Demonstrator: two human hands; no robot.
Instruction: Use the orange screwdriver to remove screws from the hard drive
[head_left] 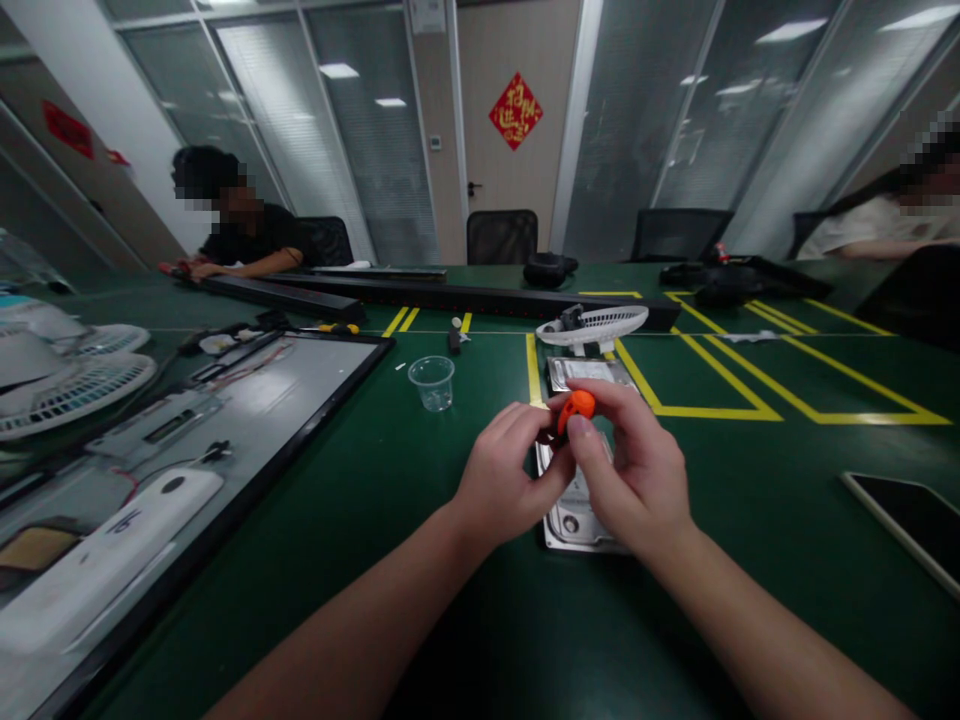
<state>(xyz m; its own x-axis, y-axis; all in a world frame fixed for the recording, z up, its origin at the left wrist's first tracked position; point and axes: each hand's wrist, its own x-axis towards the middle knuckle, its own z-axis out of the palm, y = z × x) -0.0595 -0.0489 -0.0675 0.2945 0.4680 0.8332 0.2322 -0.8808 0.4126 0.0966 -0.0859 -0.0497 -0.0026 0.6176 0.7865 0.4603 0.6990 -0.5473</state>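
Between my left hand point(510, 465) and my right hand point(637, 470) is a small rounded orange and black tool handle point(580, 404). Fingers of both hands are closed on it, and its lower part is hidden by them, so I cannot see the tip. Directly beneath my hands a silver hard drive point(574, 525) lies on the green table, partly covered. Just beyond it sits a second hard drive point(589, 371) with a white label. A clear plastic cup point(432, 385) stands to the left of my hands.
At left lies a large opened panel point(300, 380) with a white case point(120, 560) and fan parts point(112, 375). A white fan guard point(619, 322) and long black bars point(480, 295) are farther back. A phone point(915, 520) lies at right. Two people sit across the table.
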